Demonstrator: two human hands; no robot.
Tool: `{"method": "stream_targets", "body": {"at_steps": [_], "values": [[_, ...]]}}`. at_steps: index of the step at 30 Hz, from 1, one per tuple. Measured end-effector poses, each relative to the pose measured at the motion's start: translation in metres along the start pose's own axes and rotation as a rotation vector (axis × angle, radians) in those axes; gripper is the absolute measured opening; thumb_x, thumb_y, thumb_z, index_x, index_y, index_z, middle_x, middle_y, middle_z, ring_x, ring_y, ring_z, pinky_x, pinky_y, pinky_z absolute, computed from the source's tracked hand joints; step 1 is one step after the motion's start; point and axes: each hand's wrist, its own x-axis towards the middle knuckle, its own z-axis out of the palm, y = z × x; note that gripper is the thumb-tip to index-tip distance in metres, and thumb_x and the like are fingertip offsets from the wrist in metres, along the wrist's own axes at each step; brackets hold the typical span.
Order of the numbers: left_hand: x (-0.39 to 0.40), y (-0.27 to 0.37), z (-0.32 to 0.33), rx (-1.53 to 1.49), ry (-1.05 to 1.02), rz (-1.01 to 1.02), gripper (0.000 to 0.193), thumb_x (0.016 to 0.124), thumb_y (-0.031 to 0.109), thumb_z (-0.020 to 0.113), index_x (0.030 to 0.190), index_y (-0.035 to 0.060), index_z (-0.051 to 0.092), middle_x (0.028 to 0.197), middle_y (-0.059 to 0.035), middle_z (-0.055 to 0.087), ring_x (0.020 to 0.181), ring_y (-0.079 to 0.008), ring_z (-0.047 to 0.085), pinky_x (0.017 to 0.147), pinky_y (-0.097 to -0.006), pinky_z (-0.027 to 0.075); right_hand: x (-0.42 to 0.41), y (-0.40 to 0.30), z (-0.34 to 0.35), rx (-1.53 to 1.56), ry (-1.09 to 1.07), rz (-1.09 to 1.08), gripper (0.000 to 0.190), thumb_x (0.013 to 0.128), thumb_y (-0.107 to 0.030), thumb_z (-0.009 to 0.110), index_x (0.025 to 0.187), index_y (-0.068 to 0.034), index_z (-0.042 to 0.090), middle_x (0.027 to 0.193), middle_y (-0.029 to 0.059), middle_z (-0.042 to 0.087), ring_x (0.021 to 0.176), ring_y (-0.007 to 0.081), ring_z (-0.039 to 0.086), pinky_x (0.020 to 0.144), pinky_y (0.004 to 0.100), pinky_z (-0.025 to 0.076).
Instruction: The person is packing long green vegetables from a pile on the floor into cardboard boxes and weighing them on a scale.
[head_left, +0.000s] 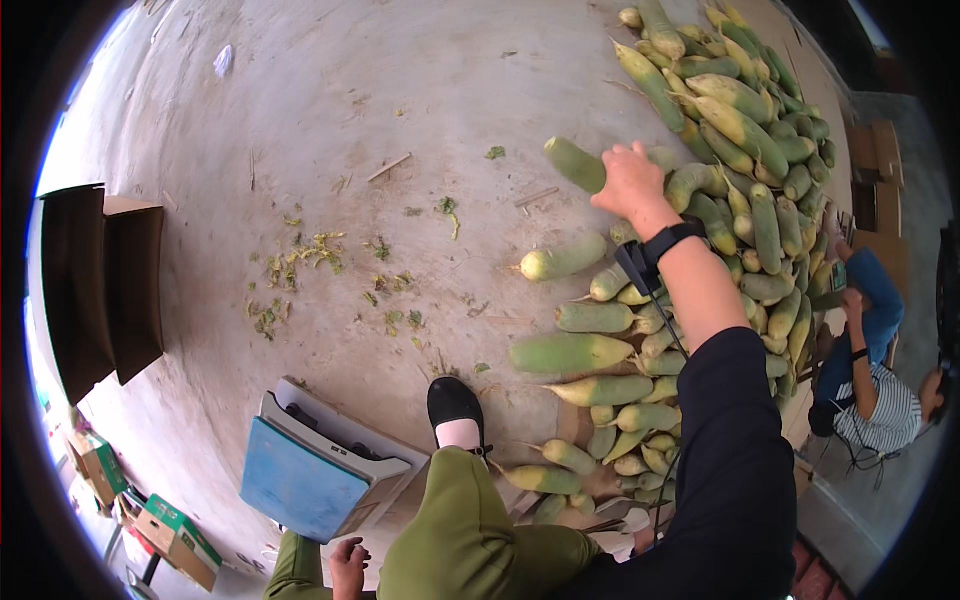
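My right hand (634, 180) reaches out over the left edge of a heap of green radishes (739, 135) on the floor. It grips a thick green radish (574, 165), whose pale cut end points to the upper left. Just below it, another radish (566, 257) lies apart from the heap with its yellowish tip to the left. My left hand (349, 568) is low in the picture, over my lap, with its fingers curled; the palm is hidden. Close above that hand stands a scale (307, 476) with a blue platform.
Brown cardboard boxes (135, 285) stand at the left. Leaf scraps (289, 262) and small sticks litter the concrete floor (337, 112). My black shoe (454, 401) is beside the scale. Across the heap sits a person (881, 397) in a striped top. Green-and-brown cartons (176, 540) are at lower left.
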Motion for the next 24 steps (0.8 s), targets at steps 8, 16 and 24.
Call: {"method": "stream_targets", "body": {"at_steps": [8, 16, 24], "values": [[-0.010, 0.020, -0.001, 0.069, -0.016, -0.062, 0.029, 0.086, 0.026, 0.057, 0.110, 0.0107, 0.065, 0.099, -0.0188, 0.065, 0.093, -0.0295, 0.064, 0.079, -0.0367, 0.049, -0.125, 0.015, -0.028, 0.191, 0.071, -0.244, 0.040, 0.058, -0.026, 0.071, 0.088, -0.005, 0.057, 0.095, 0.0090, 0.055, 0.105, 0.0301, 0.049, 0.077, 0.0419, 0.052], [-0.008, 0.021, -0.002, 0.173, -0.056, -0.124, 0.039, 0.086, 0.043, 0.054, 0.117, 0.0211, 0.060, 0.101, -0.0185, 0.064, 0.094, -0.0343, 0.063, 0.077, -0.0401, 0.049, -0.232, 0.037, 0.032, -0.020, -0.573, -0.293, 0.050, 0.058, -0.040, 0.071, 0.094, -0.006, 0.065, 0.098, 0.0111, 0.061, 0.102, 0.0303, 0.053, 0.079, 0.0427, 0.049], [-0.007, 0.030, -0.003, 0.183, -0.107, -0.091, 0.035, 0.088, 0.028, 0.054, 0.120, 0.0151, 0.058, 0.112, -0.0196, 0.061, 0.103, -0.0335, 0.059, 0.084, -0.0376, 0.048, -0.099, 0.085, 0.017, 0.453, 0.115, 0.331, 0.060, 0.083, -0.048, 0.056, 0.119, -0.003, 0.041, 0.103, 0.0247, 0.061, 0.095, 0.0410, 0.059, 0.079, 0.0493, 0.046]]}}
